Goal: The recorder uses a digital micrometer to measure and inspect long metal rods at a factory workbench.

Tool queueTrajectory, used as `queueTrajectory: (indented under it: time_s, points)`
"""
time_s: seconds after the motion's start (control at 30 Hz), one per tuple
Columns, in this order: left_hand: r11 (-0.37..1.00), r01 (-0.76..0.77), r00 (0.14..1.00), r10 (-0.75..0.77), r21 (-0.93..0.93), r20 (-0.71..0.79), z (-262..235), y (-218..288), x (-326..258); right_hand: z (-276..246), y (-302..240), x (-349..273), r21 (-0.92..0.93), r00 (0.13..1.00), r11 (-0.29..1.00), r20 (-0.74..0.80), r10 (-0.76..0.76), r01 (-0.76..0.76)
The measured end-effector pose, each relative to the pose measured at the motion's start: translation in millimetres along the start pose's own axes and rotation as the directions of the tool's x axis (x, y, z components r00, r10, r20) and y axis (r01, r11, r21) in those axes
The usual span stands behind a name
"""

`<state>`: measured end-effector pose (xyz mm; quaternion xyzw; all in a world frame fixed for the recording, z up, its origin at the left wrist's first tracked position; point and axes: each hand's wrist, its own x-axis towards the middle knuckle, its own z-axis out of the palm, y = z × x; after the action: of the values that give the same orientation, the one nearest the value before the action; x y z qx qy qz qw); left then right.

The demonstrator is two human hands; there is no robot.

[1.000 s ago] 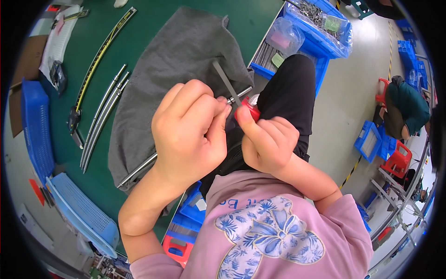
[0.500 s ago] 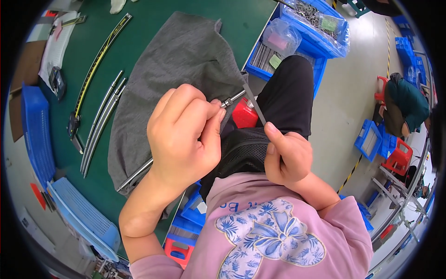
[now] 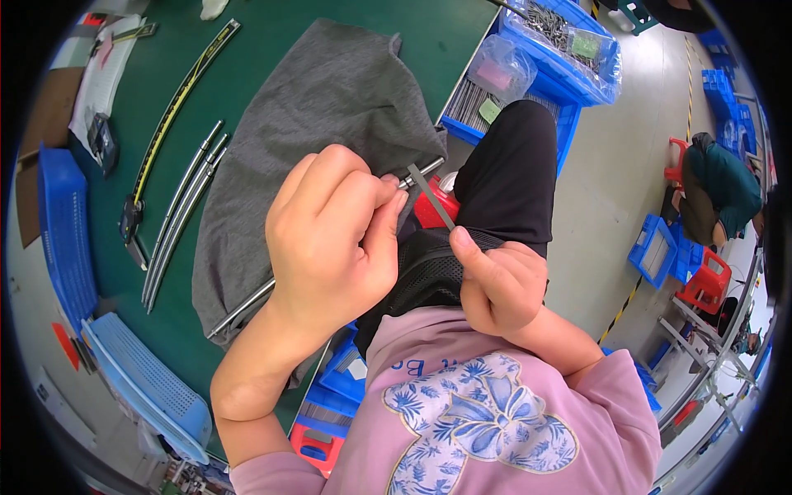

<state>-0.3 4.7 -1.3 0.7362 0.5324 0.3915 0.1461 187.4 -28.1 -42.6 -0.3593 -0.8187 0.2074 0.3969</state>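
My left hand (image 3: 334,231) is closed round a slender steel rod (image 3: 243,308) with a stepped, grooved end. The rod passes under my hand, and its other end lies over a grey cloth (image 3: 322,91). In my right hand (image 3: 503,285), a thin flat grey file (image 3: 432,198) is pinched between thumb and fingers. Its far end crosses the rod's stepped tip, just beyond my left fingertips; whether they touch I cannot tell. Several similar steel rods (image 3: 186,210) lie side by side on the green table, left of the cloth.
A caliper (image 3: 165,124) lies left of the rods on the green table (image 3: 272,25). Blue bins (image 3: 569,136) with metal parts and bagged pieces stand at the right table edge. Blue baskets (image 3: 148,379) line the left. A person (image 3: 726,190) bends over at far right.
My right hand has shifted a little left, and the file has slid left across the rod's tip. My left hand and the rod have moved only slightly.
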Motion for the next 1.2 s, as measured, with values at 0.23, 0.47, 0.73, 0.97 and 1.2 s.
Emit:
queueTrajectory:
  time_s: [0.23, 0.47, 0.73, 0.97, 1.2]
  points:
    - [0.999, -0.046, 0.999, 0.046, 0.029, 0.009, 0.1, -1.8, 1.8, 20.9, -1.5, 22.3, -0.165, 0.997, 0.986, -0.065, -0.045, 0.034]
    - [0.999, -0.033, 0.999, 0.033, 0.007, -0.001, 3.6, -0.6, -0.3, 23.3, 3.5, 12.3, -0.157, 0.997, 0.987, -0.058, -0.054, 0.044]
    - [0.999, -0.033, 0.999, 0.033, 0.012, 0.03, 0.6, -4.5, 0.8, 33.4, 11.3, 9.5, -0.141, 0.991, 0.988, -0.108, -0.073, 0.057]
    - [0.997, -0.081, 0.996, 0.081, 0.008, 0.036, 0.3, 0.8, 7.7, 26.3, 14.0, 9.2, -0.148, 0.979, 0.984, -0.162, -0.124, 0.1]
    - [0.997, -0.029, 0.997, 0.024, 0.069, 0.067, -3.1, 2.0, -6.6, 42.7, 7.7, 17.8, -0.134, 0.985, 0.99, -0.153, -0.073, 0.052]
